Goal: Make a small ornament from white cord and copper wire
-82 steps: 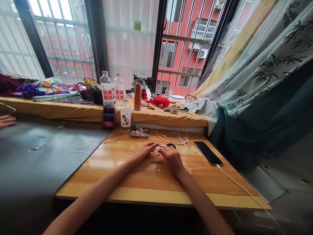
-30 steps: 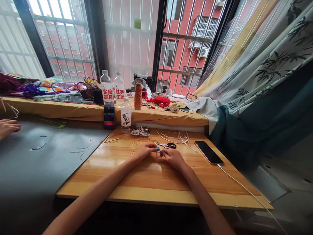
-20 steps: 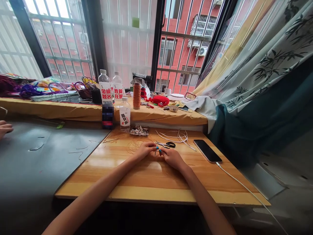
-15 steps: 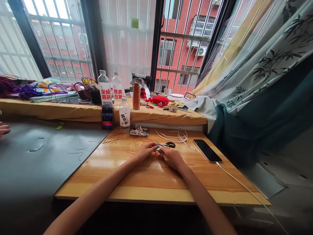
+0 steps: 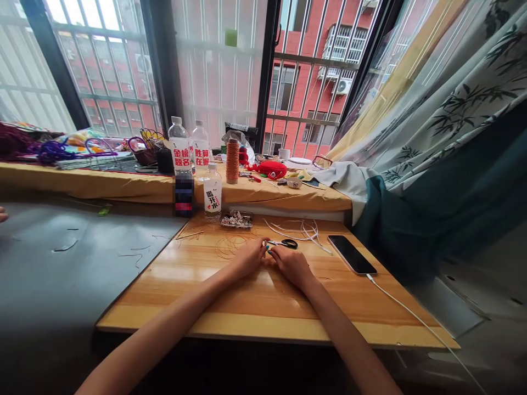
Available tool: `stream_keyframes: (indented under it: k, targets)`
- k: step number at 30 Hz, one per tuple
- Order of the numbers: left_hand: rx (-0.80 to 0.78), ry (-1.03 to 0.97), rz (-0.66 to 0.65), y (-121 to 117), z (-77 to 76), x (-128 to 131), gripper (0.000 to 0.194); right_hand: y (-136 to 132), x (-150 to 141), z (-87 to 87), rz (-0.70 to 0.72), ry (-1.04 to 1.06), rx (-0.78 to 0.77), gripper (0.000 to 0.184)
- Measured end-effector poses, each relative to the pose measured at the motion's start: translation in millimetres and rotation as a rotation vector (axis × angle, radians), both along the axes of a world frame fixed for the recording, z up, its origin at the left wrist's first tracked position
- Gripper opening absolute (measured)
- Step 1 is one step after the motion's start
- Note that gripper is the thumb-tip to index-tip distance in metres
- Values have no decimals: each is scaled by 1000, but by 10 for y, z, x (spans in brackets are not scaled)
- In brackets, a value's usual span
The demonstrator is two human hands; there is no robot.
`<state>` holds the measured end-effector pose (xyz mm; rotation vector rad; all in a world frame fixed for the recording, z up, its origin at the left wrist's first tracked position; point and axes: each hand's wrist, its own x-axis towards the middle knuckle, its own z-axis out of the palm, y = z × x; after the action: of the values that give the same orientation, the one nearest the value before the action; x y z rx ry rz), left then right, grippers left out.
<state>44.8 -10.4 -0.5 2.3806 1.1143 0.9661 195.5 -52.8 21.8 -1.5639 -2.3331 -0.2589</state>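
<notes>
My left hand (image 5: 249, 258) and my right hand (image 5: 291, 265) meet over the wooden table (image 5: 263, 307), with their fingertips almost touching. Both are closed in a pinch around something too small and too covered to make out. Blue nail colour shows at the fingertips. Just beyond the fingers lie scissors (image 5: 289, 243) with black handles, their blades pointing left and partly hidden by my left hand. Loose coils of thin brown thread (image 5: 224, 247) spread beside my left hand. A clear tray (image 5: 237, 220) of small mixed pieces sits behind them.
White cords (image 5: 307, 235) and a phone (image 5: 352, 255) on a charging cable lie to the right. A water bottle (image 5: 213, 192) stands at the back. The ledge holds a spool of brown thread (image 5: 232, 162) and a red item (image 5: 272, 169). Another person's fingers (image 5: 2, 214) show far left.
My left hand has turned slightly, its fingers now more upright; both hands stay together. The view has shifted a little. The other person's hand has slipped mostly out of view at left.
</notes>
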Motion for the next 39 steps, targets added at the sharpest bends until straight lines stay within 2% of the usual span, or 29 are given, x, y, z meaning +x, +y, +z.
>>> stream_keyframes:
  k: [3,8,11,13,16,20,22,24,28,32,39]
  targets:
    - [21,16,18,-2,-1,-6,31,-6,-11,18,-15,6,-7,30]
    - [2,-22,176,151,-7,-105,31,-19,53,68,-108,80,22,31]
    - [4,-34,210,218,13,-166,30,-19,94,82,-150,219,65,31]
    - [14,-39,201,206,32,-166,29,1,99,85,-135,396,53,31]
    - [45,-50,147,127,51,-118,26,66,91,87,-93,761,-56,37]
    - [48,-6,-13,24,33,-67,20,128,66,94,-15,1119,-384,45]
    - [64,15,-71,-3,14,-61,19,118,38,97,53,1156,-542,43]
    - [80,14,-87,-17,3,-58,19,94,6,95,120,1150,-613,40]
    - [72,18,-72,-22,15,-50,25,78,-25,82,140,1197,-592,37]
    - [126,40,-81,-18,41,-46,21,101,-10,69,133,1252,-574,35]
    - [162,47,-64,-35,68,-53,20,121,-15,43,106,1212,-542,36]
